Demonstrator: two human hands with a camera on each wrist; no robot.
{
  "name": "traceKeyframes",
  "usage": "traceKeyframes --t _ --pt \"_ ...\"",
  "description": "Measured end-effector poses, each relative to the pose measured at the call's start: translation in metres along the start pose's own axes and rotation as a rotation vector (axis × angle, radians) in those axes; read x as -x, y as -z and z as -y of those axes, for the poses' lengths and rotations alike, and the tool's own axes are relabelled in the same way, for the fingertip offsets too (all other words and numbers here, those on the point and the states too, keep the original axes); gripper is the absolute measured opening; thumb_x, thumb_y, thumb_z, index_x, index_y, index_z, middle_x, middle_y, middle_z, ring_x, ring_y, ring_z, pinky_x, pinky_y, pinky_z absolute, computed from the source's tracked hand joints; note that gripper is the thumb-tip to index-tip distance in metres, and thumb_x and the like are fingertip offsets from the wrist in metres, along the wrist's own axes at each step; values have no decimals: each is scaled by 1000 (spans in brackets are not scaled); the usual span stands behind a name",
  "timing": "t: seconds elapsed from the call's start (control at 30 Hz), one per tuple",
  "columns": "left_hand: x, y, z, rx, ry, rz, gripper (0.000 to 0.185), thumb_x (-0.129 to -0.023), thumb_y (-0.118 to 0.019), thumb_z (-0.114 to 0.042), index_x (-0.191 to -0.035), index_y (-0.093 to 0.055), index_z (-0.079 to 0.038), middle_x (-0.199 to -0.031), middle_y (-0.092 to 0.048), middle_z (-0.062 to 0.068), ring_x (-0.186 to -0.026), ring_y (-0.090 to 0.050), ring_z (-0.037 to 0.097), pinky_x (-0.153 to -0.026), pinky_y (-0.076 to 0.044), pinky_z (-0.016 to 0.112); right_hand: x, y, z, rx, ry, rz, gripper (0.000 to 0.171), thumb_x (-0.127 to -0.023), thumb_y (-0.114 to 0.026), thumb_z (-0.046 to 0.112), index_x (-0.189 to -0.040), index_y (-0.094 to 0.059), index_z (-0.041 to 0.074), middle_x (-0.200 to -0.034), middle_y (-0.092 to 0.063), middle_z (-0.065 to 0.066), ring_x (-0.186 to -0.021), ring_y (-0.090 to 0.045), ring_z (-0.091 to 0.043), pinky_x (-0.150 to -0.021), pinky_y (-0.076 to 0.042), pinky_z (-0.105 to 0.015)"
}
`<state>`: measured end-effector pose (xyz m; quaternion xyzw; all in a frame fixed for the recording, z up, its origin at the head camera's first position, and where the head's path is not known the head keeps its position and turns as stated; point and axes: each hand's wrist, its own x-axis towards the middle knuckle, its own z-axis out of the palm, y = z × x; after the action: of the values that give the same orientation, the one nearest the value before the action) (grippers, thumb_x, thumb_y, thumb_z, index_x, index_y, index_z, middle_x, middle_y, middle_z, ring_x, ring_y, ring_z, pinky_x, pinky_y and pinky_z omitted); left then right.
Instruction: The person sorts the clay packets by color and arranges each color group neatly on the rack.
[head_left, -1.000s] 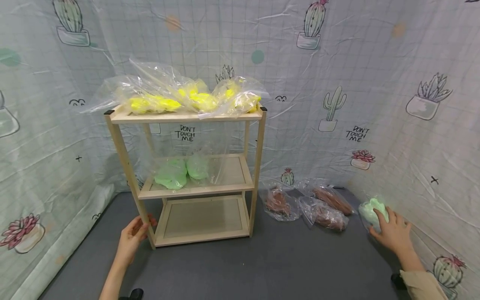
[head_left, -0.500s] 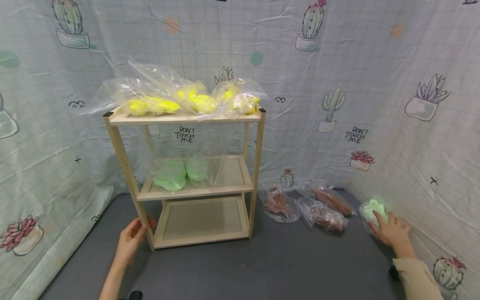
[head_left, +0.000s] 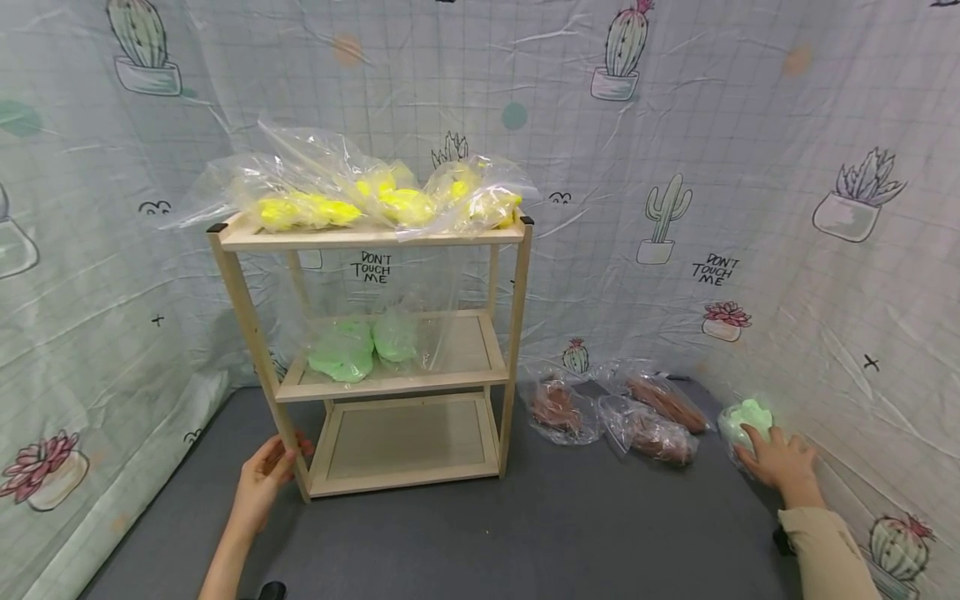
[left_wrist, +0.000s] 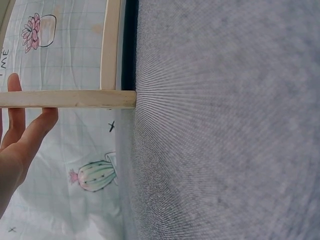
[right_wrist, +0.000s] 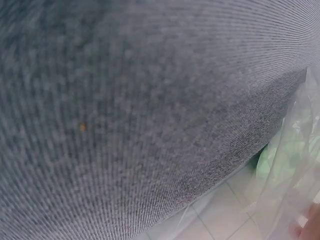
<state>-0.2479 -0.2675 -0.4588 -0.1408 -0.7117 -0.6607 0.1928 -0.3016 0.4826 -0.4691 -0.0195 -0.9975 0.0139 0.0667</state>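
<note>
In the head view, my left hand [head_left: 264,475] holds the front left post [head_left: 264,367] of a wooden three-tier shelf rack [head_left: 408,479]. The left wrist view shows its fingers [left_wrist: 18,117] behind the post [left_wrist: 70,99] and its thumb against the near side. At the far right, my right hand [head_left: 786,467] lies at a clear plastic bag with a light green lump [head_left: 750,414]. Plastic and green [right_wrist: 282,157] show beside a fingertip [right_wrist: 300,231] at the corner of the right wrist view. I cannot tell whether these fingers grip the bag.
Bags with yellow contents [head_left: 408,204] cover the top tier. Two green lumps in clear bags [head_left: 341,350] sit on the middle tier. Right of the rack, three bags with brown contents [head_left: 557,407] lie on the dark grey tabletop [head_left: 480,550]. A cactus-print curtain [head_left: 847,300] encloses it.
My right hand has shifted slightly left at the green bag, its fingers a little closer together, and its sleeve has moved left. My left hand stays on the post.
</note>
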Motion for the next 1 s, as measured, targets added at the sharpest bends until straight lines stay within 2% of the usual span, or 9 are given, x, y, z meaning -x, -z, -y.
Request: traceKeyframes --t 0.2,0.33,0.43,0.6,0.77,1.0 --pt "0 1 1 22 -16 8 24 -93 -43 -5 -114 -54 -7 -97 -64 -14 -90 -61 -3 -69 -48 14 3 0 1 2 40 -35 50 -90 -44 43 -120 -39 3 -111 -35 -38 -82 -40 -61 -66 -28 -68" --pt "0 1 1 22 -19 8 25 -93 -42 -4 -116 -50 4 -97 -64 -13 -90 -61 -3 -69 -48 14 6 0 1 -1 71 -72 44 -88 -50 35 -117 -42 2 -109 -35 -37 -77 -43 -57 -64 -29 -67" --pt "0 0 1 23 -16 5 26 -93 -42 -3 -116 -47 8 -97 -64 -12 -90 -61 -2 -69 -48 15 8 0 1 15 88 -97 41 -85 -54 29 -114 -44 2 -107 -35 -35 -74 -44 -55 -63 -30 -66" --pt "0 1 1 37 -29 10 27 -93 -41 -3 -116 -45 11 -97 -64 -12 -90 -61 -2 -69 -48 15 14 5 3 27 120 -146 37 -78 -59 21 -108 -49 1 -101 -38 -30 -69 -46 -50 -60 -30 -62" --pt "0 1 1 5 -12 4 25 -93 -42 -5 -115 -50 3 -97 -64 -12 -90 -60 -3 -69 -48 15 21 10 7 44 142 -179 35 -76 -61 19 -105 -51 1 -96 -38 -24 -66 -46 -42 -57 -30 -55" --pt "1 1 0 -1 -16 6 28 -93 -42 -5 -117 -46 10 -98 -64 -13 -91 -60 -3 -70 -48 14 31 12 11 81 186 -265 33 -74 -65 17 -102 -54 3 -91 -39 -19 -61 -44 -34 -53 -27 -47"
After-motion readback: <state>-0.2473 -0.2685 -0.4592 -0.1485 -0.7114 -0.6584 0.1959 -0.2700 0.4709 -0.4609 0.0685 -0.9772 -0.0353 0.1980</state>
